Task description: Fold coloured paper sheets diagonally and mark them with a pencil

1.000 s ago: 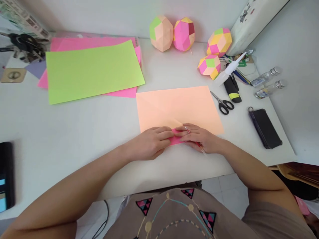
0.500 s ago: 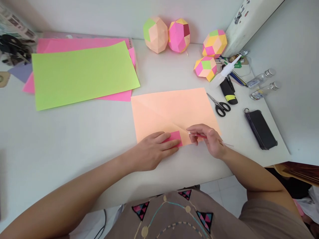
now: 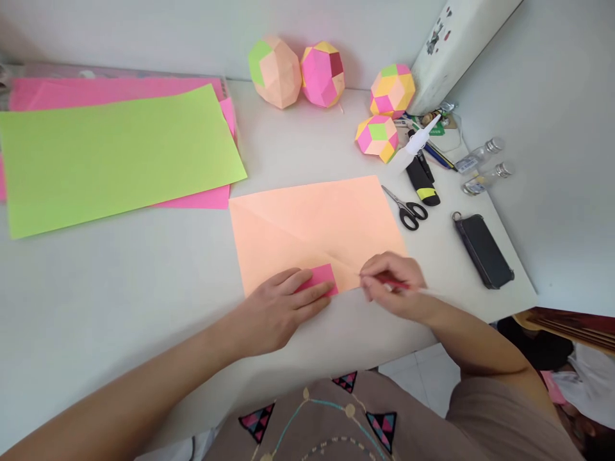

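A peach sheet of paper (image 3: 307, 218) lies flat on the desk in front of me, with faint creases across it. On its near edge is a small pink piece of paper (image 3: 327, 274), partly covered by my fingers. My left hand (image 3: 283, 307) rests flat on that piece, fingers stretched out and pressing it against the sheet. Over the sheet's near right corner, my right hand (image 3: 391, 285) pinches a slim red pen (image 3: 394, 282), blurred by motion. The pen's tip points left toward the pink piece, apart from it. Whether the tip touches the sheet I cannot tell.
Green paper (image 3: 120, 160) lies over pink sheets (image 3: 192, 196) at left. Several paper polyhedra (image 3: 323, 73) stand along the wall. Scissors (image 3: 408, 211), a white glue bottle (image 3: 416, 144), a black-and-yellow cutter (image 3: 425, 182), small glass bottles (image 3: 485, 179) and a black case (image 3: 483, 250) lie at right.
The view has shifted, so the desk things sit further left. My right fingers have closed more tightly around the pen, and its tip has turned. My left hand stays on the pink piece.
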Action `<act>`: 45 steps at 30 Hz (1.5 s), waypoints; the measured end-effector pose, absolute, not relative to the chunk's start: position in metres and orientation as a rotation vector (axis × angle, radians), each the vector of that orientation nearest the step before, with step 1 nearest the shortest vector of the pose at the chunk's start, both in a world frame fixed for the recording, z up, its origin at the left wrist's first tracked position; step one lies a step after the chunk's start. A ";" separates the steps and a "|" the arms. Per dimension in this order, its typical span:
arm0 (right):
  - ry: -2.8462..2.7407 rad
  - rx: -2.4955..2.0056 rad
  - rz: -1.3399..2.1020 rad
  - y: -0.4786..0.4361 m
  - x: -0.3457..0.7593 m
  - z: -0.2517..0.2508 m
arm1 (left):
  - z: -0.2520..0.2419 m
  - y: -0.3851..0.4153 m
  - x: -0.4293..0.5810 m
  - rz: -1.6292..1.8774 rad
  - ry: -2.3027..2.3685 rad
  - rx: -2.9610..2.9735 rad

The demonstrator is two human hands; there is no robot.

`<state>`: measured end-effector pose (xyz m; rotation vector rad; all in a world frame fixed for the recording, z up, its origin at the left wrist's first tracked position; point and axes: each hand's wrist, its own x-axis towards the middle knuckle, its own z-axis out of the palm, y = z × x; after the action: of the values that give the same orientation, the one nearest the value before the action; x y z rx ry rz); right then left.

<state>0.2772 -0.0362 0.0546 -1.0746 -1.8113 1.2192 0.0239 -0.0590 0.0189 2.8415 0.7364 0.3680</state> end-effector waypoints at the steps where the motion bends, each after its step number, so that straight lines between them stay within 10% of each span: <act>1: -1.927 -1.117 1.238 -0.039 0.274 0.051 | 0.019 -0.059 0.024 0.368 0.740 2.844; 45: -2.229 -1.102 1.117 -0.042 0.264 0.036 | 0.020 -0.059 0.023 0.314 0.735 2.847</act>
<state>0.2638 -0.0420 0.0355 -1.1024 -2.2295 1.1173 0.0232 -0.0588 0.0196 2.8471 0.7354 0.3141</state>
